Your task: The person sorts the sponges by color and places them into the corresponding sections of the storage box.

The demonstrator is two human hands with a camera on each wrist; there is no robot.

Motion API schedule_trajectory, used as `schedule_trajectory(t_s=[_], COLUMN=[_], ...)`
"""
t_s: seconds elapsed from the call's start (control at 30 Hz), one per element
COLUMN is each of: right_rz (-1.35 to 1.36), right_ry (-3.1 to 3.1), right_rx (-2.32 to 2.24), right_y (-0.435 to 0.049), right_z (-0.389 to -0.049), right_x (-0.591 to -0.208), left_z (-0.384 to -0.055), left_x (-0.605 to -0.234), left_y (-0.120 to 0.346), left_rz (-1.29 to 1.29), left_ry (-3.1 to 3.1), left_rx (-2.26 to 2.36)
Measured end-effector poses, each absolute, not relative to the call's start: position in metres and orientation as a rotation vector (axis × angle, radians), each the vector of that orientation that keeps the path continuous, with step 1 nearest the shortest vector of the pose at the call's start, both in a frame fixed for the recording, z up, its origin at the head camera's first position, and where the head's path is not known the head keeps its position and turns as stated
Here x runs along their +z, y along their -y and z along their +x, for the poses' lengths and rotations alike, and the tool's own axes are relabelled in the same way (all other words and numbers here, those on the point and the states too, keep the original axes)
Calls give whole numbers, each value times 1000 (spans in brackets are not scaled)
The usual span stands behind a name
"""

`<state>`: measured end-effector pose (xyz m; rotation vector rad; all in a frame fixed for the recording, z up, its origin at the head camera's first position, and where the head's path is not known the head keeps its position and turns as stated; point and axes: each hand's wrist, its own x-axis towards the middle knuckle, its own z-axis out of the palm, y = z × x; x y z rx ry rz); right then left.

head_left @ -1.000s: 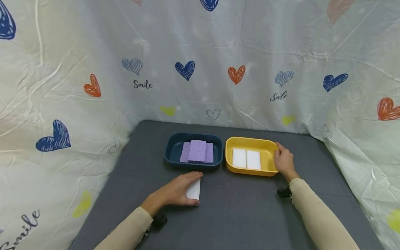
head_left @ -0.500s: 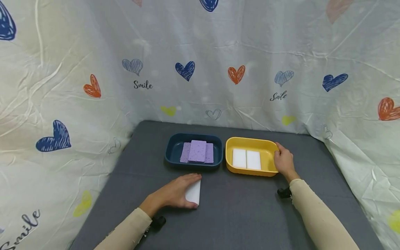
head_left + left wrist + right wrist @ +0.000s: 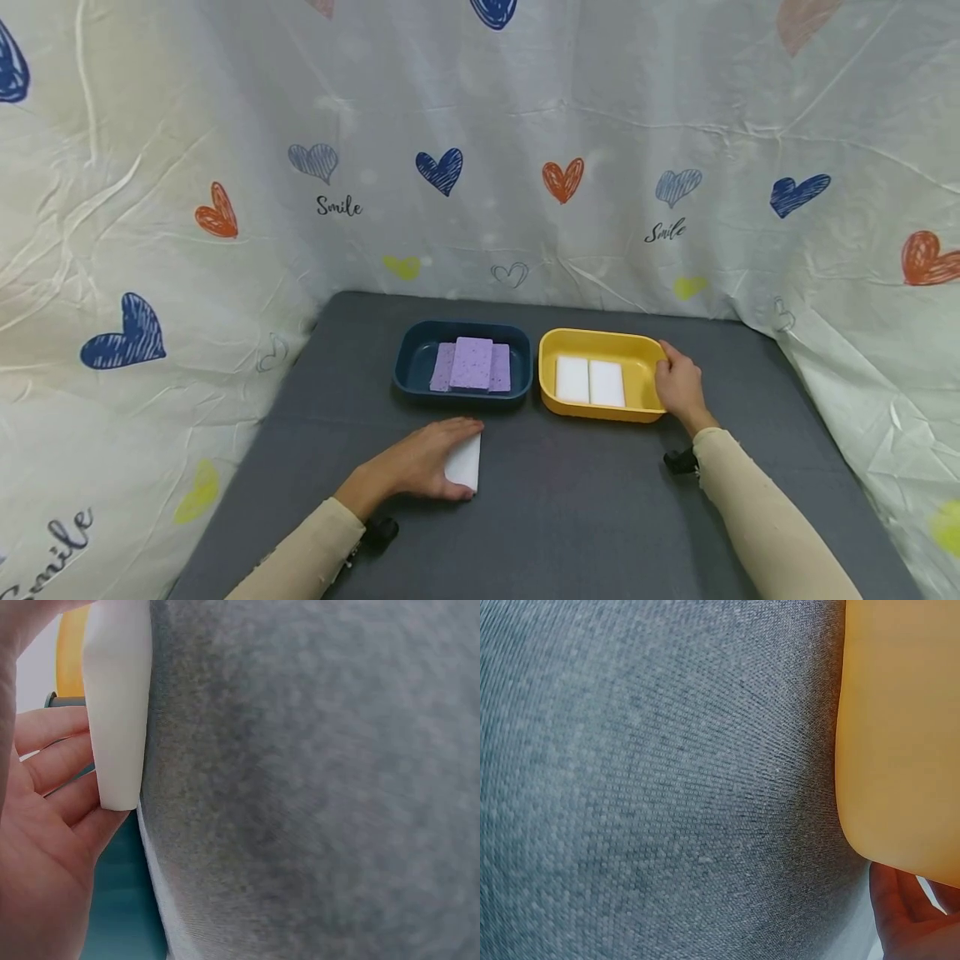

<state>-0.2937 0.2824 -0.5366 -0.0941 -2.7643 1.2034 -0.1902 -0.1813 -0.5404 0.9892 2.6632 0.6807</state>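
Observation:
On the grey cloth, my left hand (image 3: 423,462) grips a white rectangular sponge (image 3: 465,464) from its left side, thumb at the near end and fingers at the far end. The left wrist view shows the sponge's pale side (image 3: 120,727) low over the cloth, with fingers (image 3: 64,761) beside it. My right hand (image 3: 681,385) holds the right end of a yellow tray (image 3: 645,371), thumb over the rim. Two white sponges (image 3: 589,382) lie side by side in that tray. In the right wrist view the tray's outer wall (image 3: 900,735) hides most of the hand.
A dark blue tray (image 3: 415,358) stands left of the yellow one, with several purple sponges (image 3: 472,363) in it, one resting on top of others. Behind the grey-covered table (image 3: 585,508) hangs a white curtain (image 3: 495,217) printed with hearts.
My left hand and the white sponge have shifted slightly toward me. The right hand and both trays keep their places; the head view has turned a little.

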Motion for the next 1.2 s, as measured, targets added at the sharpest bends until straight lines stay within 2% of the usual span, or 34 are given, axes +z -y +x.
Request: schedule_trajectory(t_s=[1.2], right_rz=[-109], right_ry=[2754], right_rx=[1217], right_y=[-283], right_z=[-296], right_x=[-538], left_z=[-218], left_x=[-493], left_y=[116], left_rz=[1254], left_ry=[-2587], left_rx=[545])
